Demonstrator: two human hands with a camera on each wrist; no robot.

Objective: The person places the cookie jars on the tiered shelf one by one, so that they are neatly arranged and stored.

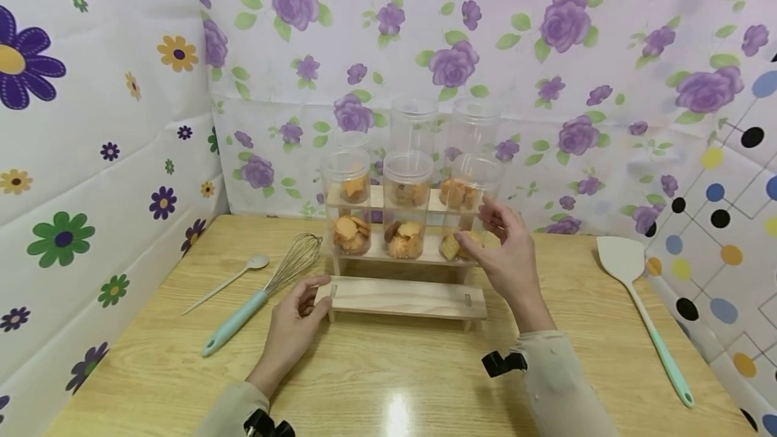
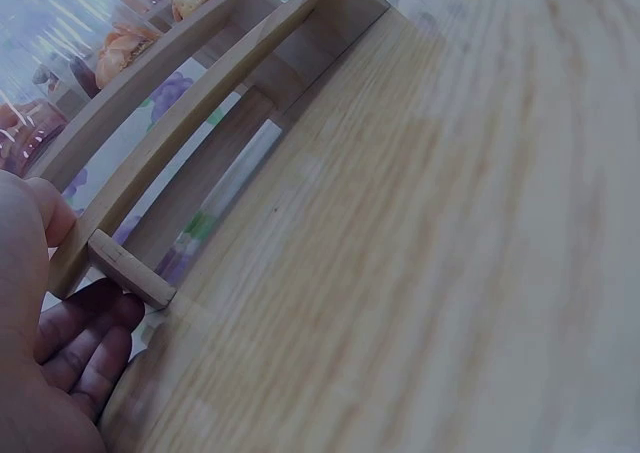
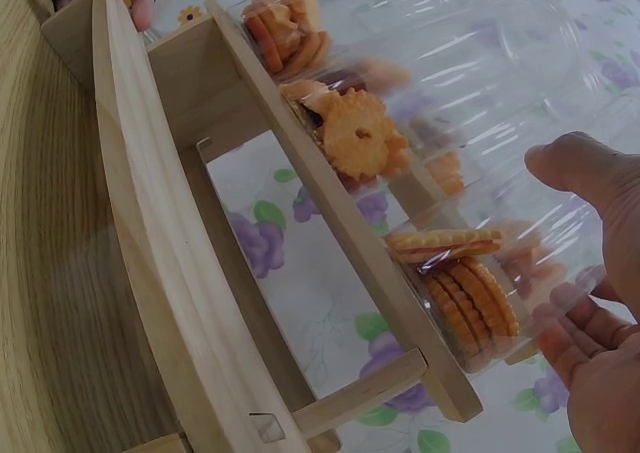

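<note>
A three-step wooden rack (image 1: 400, 295) stands on the table, its lowest step bare. My left hand (image 1: 299, 312) grips the left end of that step, fingers around its edge. My right hand (image 1: 506, 255) is at the front right clear jar (image 1: 464, 218) on the middle step, thumb on one side and fingers on the other. Square sandwich crackers (image 3: 470, 303) lie in the bottom of that jar. Beside it stand a middle jar (image 1: 403, 221) and a left jar (image 1: 347, 201), both with cookies. Several more jars with cookies are on the top step behind.
Left of the rack lie a whisk (image 1: 267, 295) with a light blue handle and a small pale spoon (image 1: 233, 280). At the far right lies a spatula (image 1: 643, 302) with a mint handle. Flower-printed cloth (image 1: 388, 39) hangs close behind the rack.
</note>
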